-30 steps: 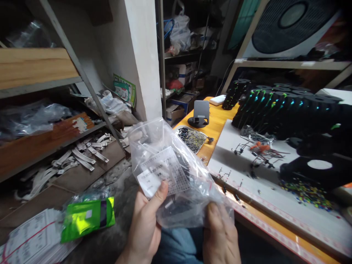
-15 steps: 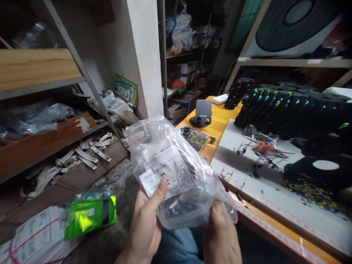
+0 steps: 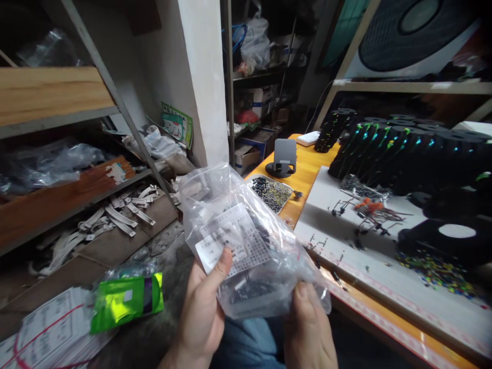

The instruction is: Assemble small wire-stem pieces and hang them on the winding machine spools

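One clear, limp plastic bag (image 3: 282,266), left of the flat yellow bench (image 3: 306,166), slants lengthwise toward it (fingers of the left hand (image 3: 205,302) clasp its side); the right hand (image 3: 310,323), nearer the bench, pinches a corner.

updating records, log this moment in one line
left hand: holds clear plastic bag; right hand: pinches bag's right end; tray: on yellow table

"Where's our bag (image 3: 282,266)?"
"Between our left hand (image 3: 207,302) and right hand (image 3: 309,325). From it, we count a tray (image 3: 252,177) at one o'clock, a phone stand (image 3: 285,152) behind, both on the table (image 3: 306,160)."
"And sideways?"
"A board (image 3: 321,205) at three, beads (image 3: 438,274) on it; at eight, a packet (image 3: 128,302), papers (image 3: 49,325) just left of it."
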{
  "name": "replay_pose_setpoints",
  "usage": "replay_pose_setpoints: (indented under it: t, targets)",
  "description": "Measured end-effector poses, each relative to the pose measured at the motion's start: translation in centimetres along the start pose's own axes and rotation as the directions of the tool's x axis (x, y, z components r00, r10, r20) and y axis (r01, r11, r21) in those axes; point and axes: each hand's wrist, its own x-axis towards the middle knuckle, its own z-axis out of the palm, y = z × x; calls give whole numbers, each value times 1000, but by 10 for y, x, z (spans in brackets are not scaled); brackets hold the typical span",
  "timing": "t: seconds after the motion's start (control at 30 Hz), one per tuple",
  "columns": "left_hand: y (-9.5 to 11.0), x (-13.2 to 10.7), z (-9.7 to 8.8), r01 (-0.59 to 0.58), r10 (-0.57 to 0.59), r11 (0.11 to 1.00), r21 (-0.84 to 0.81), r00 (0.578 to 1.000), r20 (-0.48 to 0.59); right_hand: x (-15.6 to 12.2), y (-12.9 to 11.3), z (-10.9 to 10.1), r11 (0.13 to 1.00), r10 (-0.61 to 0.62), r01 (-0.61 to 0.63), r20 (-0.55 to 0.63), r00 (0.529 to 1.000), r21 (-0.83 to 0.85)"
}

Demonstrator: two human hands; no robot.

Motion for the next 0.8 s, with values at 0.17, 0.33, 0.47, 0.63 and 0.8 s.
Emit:
replay_pose_setpoints:
  t: [0.17,0.33,0.47,0.63,0.8]
  targets:
    - [0,2,-2,0,0,1000,4,1000,-3,-4,-3,5,999,-34,33,-24,999,-15]
    - [0,3,-2,5,-5,1000,-8,1000,0,-5,-6,7,999,7,-6,-22,1000,52]
    - [1,2,-1,8,-8,1000,-22,1000,-17,-6,-7,7,998,8,-7,-3,1000,67]
    - [1,1,-2,1,-1,999,-43,1000,-7,-8,-1,3,1000,19,-19,3,1000,21]
    - [1,2,-5,-15,12,998,-55,999,-41,-5,8,-3,998,-61,62,35,997,-9]
